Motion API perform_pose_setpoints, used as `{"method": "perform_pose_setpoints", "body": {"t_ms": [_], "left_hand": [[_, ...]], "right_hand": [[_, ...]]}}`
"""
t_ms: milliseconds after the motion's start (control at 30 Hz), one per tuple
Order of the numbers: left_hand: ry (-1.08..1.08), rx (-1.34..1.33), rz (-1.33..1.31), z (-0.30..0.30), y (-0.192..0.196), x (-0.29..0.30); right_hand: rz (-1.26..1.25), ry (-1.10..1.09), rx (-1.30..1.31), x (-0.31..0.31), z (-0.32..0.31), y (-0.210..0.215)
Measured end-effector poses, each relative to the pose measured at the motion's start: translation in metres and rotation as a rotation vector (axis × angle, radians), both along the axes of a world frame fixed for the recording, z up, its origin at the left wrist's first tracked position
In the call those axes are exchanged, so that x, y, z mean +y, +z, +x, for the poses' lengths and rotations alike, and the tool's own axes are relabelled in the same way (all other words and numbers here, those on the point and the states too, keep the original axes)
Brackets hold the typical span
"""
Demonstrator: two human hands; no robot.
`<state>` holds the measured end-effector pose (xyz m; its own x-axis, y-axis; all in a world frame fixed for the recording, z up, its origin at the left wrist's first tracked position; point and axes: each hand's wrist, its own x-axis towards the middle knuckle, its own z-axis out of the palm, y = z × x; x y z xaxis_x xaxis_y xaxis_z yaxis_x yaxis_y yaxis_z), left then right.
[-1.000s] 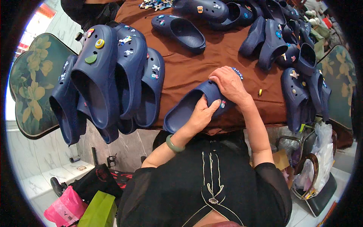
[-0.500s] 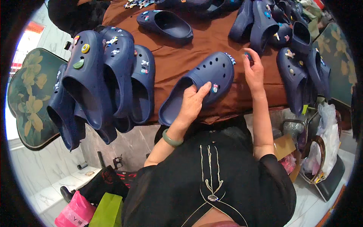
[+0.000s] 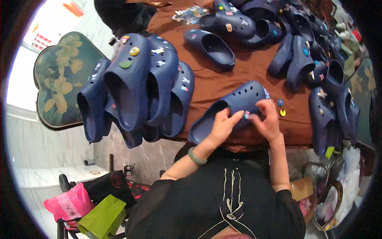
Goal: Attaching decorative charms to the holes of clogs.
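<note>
A navy foam clog lies on the brown cloth in front of me, its toe pointing away to the right. My left hand grips its near side, thumb on the upper by the opening. Beside a small round charm on the upper, my right hand has its fingers curved and apart, the thumb close to that charm. White charms sit near the toe. A blue flower-like charm and a yellow charm lie loose on the cloth right of the clog.
Several decorated clogs stand stacked at the left table edge. A single clog lies farther back, with many more clogs at the right. Small charms in clear packing lie at the back. Pink and green bags are lower left.
My right hand has come from beside the loose blue charm to the clog's upper, uncovering the yellow charm. My left hand keeps its grip. The whole view has shifted.
</note>
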<state>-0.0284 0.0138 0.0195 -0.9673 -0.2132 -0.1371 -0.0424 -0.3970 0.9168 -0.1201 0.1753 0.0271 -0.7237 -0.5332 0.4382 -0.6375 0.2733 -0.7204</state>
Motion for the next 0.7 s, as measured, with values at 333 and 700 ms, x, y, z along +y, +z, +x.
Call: {"method": "perform_pose_setpoints", "body": {"t_ms": [333,700], "left_hand": [[-0.024,-0.004,0.128,-0.007,-0.007,-0.005],[0.022,0.028,0.153,-0.006,-0.010,-0.001]], "right_hand": [[0.322,0.112,0.413,-0.010,-0.003,0.006],[0.250,-0.027,0.625,-0.023,0.007,-0.030]]}}
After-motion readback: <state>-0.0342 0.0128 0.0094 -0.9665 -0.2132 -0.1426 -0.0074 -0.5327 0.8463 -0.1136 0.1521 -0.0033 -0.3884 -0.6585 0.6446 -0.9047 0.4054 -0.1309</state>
